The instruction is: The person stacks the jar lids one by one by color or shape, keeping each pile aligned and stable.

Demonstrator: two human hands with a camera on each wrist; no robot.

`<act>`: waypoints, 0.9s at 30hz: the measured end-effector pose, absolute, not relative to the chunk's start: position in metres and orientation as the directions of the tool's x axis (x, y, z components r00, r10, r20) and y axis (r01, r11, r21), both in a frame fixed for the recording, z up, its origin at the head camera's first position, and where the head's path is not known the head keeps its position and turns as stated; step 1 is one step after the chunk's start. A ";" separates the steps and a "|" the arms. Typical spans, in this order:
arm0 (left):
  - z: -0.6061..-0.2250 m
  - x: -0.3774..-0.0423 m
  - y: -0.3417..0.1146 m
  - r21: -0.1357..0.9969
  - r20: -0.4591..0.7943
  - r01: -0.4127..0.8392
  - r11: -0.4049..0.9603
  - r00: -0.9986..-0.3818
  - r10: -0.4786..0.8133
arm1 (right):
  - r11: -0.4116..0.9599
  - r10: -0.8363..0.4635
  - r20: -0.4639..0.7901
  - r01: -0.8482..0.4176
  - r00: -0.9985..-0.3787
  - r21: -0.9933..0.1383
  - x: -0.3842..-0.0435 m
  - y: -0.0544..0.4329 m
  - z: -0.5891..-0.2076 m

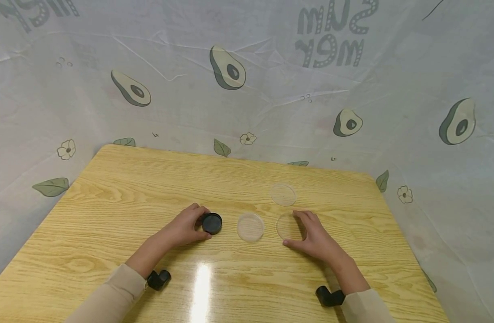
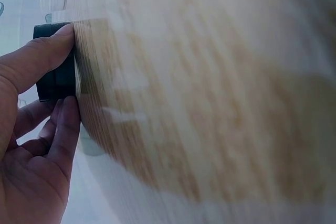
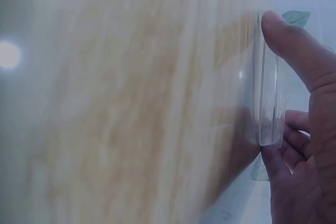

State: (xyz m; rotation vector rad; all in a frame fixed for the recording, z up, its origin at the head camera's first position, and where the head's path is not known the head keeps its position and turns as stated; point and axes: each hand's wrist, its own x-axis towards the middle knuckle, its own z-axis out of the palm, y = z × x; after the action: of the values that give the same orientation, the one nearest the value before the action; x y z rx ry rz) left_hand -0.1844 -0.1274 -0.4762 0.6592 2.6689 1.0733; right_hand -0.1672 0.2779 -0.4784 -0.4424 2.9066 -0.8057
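Note:
On the wooden table my left hand (image 1: 187, 226) holds a small round black container (image 1: 212, 223), thumb on its near side and fingers on the far side. A seam runs around the container (image 2: 55, 81) in the left wrist view. With thumb and fingers on opposite edges, my right hand (image 1: 313, 237) grips a clear round dish (image 3: 269, 98), which looks like a petri dish and lies flat on the table. Between the hands lies a second clear round dish (image 1: 250, 227). A third clear disc (image 1: 283, 194) lies farther back; whether it is a dish or a lid, I cannot tell.
The wood-grain table (image 1: 150, 179) ends at a hanging cloth (image 1: 170, 107) printed with avocados, which also runs along the sides. Black wrist mounts (image 1: 329, 296) sit under both wrists. A bright reflection marks the near table surface.

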 end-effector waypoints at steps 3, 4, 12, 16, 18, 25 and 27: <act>-0.476 -0.184 -0.127 0.694 -0.012 0.330 0.640 -0.883 0.468 | 0.818 -0.296 -0.013 -0.247 -0.955 -0.519 -0.165 0.278 -0.478; -0.476 -0.184 -0.127 0.694 -0.012 0.330 0.640 -0.883 0.468 | 0.819 -0.296 -0.012 -0.247 -0.955 -0.518 -0.165 0.278 -0.479; -0.475 -0.184 -0.127 0.698 -0.007 0.331 0.635 -0.883 0.469 | 0.814 -0.299 -0.003 -0.253 -0.954 -0.523 -0.159 0.279 -0.480; -0.475 -0.183 -0.127 0.699 -0.007 0.331 0.635 -0.884 0.468 | 0.815 -0.306 0.004 -0.264 -0.952 -0.516 -0.156 0.279 -0.480; -0.475 -0.183 -0.127 0.697 -0.006 0.331 0.636 -0.884 0.467 | 0.815 -0.307 0.002 -0.264 -0.952 -0.516 -0.154 0.278 -0.479; -0.476 -0.183 -0.128 0.700 -0.003 0.333 0.632 -0.883 0.469 | 0.812 -0.311 0.005 -0.269 -0.950 -0.518 -0.151 0.278 -0.479; -0.476 -0.183 -0.128 0.699 -0.003 0.332 0.633 -0.884 0.468 | 0.812 -0.310 0.001 -0.265 -0.951 -0.520 -0.150 0.278 -0.478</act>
State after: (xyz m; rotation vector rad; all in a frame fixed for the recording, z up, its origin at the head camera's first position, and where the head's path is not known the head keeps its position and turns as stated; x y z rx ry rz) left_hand -0.1834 -0.1278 -0.4757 0.6607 2.6687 1.0870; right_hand -0.1502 0.2776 -0.4785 -0.4629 2.9100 -0.8163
